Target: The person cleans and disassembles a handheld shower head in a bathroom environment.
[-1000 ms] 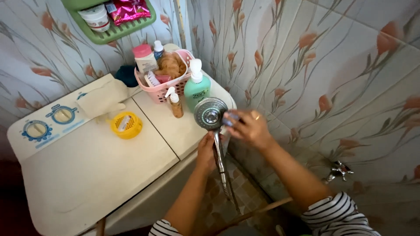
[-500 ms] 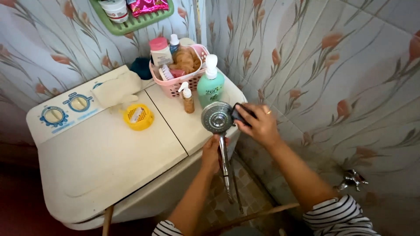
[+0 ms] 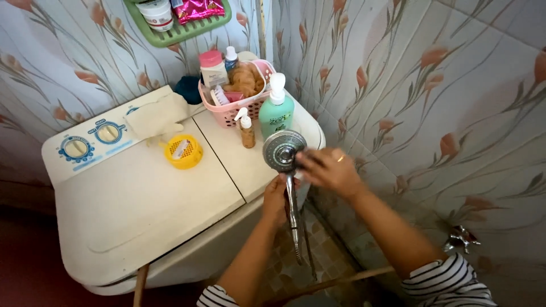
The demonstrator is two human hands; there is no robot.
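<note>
the shower head (image 3: 282, 150) is held up in front of the near right corner of the washing machine (image 3: 142, 199), its round chrome face turned upward toward the camera and its handle pointing down. the left hand (image 3: 277, 199) is wrapped around the handle just below the head, fingers closed on it. the right hand (image 3: 328, 169) is at the right edge of the head, fingers curled and touching the rim; something may be pinched in them, but motion blur makes it impossible to tell what. a ring (image 3: 340, 158) shows on one finger. the hose (image 3: 297, 239) hangs down from the handle between the forearms. just behind the head, on the machine's lid, stand a green pump bottle (image 3: 275, 111) and a small brown spray bottle (image 3: 246, 129), close enough that the head overlaps the green bottle's base in this view. behind them sits a pink basket (image 3: 234, 109) crowded with bottles and a brush. further left lie a yellow round strainer (image 3: 183, 152) and a white glove (image 3: 156, 116), beside the two control dials (image 3: 91, 140). a green shelf (image 3: 176, 28) hangs on the floral tiled wall (image 3: 432, 85) above. a chrome tap (image 3: 459, 237) juts from the wall low on the right, near the striped sleeve (image 3: 449, 281).
</note>
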